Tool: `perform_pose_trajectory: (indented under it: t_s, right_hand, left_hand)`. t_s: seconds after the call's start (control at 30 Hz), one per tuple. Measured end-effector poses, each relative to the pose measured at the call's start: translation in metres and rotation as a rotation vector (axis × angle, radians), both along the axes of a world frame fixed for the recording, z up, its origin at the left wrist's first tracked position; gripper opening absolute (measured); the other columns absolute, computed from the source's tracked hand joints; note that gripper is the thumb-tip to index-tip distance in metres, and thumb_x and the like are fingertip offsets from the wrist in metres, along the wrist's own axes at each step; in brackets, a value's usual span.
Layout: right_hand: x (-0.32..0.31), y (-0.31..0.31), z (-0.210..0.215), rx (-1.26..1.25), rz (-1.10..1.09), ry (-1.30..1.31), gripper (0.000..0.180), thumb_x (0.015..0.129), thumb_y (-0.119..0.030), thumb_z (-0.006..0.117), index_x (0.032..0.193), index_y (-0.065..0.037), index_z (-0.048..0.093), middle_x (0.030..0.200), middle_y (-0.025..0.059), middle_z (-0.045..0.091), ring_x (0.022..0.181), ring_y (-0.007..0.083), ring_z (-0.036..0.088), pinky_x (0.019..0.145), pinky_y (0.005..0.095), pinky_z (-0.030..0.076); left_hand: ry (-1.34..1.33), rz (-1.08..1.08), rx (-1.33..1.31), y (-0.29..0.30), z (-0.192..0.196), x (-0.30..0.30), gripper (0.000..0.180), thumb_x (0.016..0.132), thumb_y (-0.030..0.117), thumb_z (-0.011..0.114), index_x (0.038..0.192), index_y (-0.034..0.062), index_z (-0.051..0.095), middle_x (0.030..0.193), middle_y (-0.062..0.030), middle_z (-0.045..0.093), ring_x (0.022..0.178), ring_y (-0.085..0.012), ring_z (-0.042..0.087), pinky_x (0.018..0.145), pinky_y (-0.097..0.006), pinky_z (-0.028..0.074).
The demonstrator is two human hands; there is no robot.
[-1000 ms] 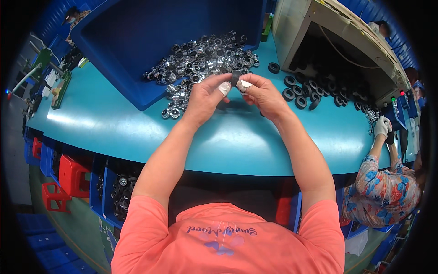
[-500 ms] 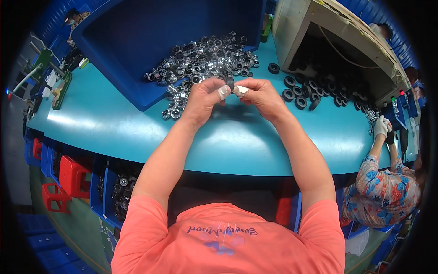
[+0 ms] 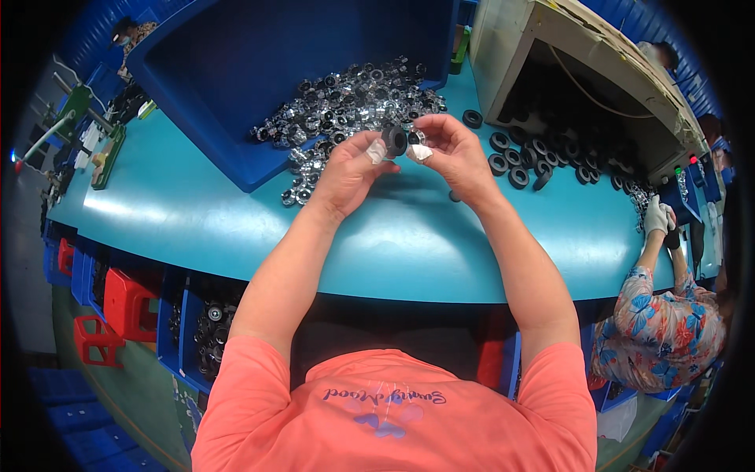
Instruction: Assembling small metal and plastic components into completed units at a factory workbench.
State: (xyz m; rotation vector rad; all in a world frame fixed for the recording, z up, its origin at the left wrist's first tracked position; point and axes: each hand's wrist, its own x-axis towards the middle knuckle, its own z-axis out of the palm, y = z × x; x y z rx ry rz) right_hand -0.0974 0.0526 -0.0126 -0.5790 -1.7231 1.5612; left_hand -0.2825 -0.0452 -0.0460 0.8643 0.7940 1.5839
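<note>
Over the table, my left hand (image 3: 350, 173) pinches a black rubber tyre (image 3: 395, 141) between thumb and fingers. Facing it, my right hand (image 3: 460, 164) holds a small clear-and-black wheel hub (image 3: 415, 138) close against the tyre; whether the two touch is unclear. White tape wraps both thumbs. Beyond my hands, a heap of shiny clear wheel hubs (image 3: 338, 110) spills out of a tilted blue bin (image 3: 212, 79). A small dark round piece (image 3: 454, 196) shows on the table beneath my right hand, partly hidden by it.
Several loose black tyres (image 3: 519, 177) lie at the mouth of a worn whitish box (image 3: 503, 63) on the turquoise table (image 3: 197, 228). At right, a co-worker's gloved hands (image 3: 659, 216) are at the same table. Red stools (image 3: 126, 303) and blue crates (image 3: 169, 346) stand below left.
My hands have drawn slightly apart and turned, so the tyre and hub show more plainly. A small dark piece has come into view below my right hand.
</note>
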Motion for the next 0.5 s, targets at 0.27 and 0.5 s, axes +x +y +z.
perform_pose_trajectory:
  t_s: [0.27,0.5]
  right_hand:
    - [-0.003,-0.010,0.005,0.190,-0.031,-0.060,0.034,0.084,-0.006,0.082,0.116,-0.002,0.069,0.110,0.0049,0.066,0.093,0.0142,0.070,0.083,0.0264,0.060]
    - [-0.003,-0.016,0.008,0.415,-0.112,-0.057,0.028,0.083,-0.002,0.080,0.110,-0.004,0.072,0.107,0.0061,0.066,0.092,0.0163,0.072,0.078,0.0275,0.062]
  left_hand:
    - [0.036,0.027,-0.007,0.000,-0.001,-0.002,0.020,0.101,0.020,0.065,0.115,0.0053,0.066,0.111,-0.0053,0.071,0.102,-0.0147,0.065,0.092,-0.035,0.053]
    - [0.067,0.025,0.012,0.002,-0.005,-0.002,0.023,0.101,0.020,0.065,0.118,0.0043,0.066,0.112,-0.0064,0.071,0.105,-0.0162,0.065,0.093,-0.037,0.053]
